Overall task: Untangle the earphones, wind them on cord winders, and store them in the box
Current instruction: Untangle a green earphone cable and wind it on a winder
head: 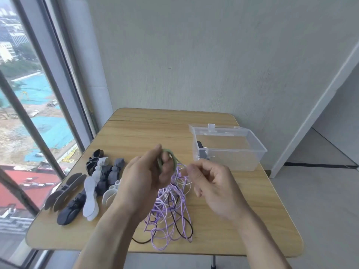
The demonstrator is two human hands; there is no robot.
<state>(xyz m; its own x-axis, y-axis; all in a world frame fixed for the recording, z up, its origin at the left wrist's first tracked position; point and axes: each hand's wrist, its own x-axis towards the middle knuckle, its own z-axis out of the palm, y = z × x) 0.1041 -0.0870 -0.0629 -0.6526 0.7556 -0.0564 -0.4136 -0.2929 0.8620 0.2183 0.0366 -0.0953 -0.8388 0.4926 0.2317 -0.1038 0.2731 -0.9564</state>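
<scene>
On the table [136, 133], the box [229, 150] stands open at far right and the winders [93, 183] lie at left. The purple tangle [171, 210] lies just below both hands. The left hand [143, 179] grips a green cord loop [171, 158]; the right hand [211, 181] pinches its trailing strand, just right of it.

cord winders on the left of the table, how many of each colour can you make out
Cord winders, partly overlapping, so counts are approximate:
White: about 4, such as
Black or dark grey: about 7, such as
Total: about 11 on the table
</scene>
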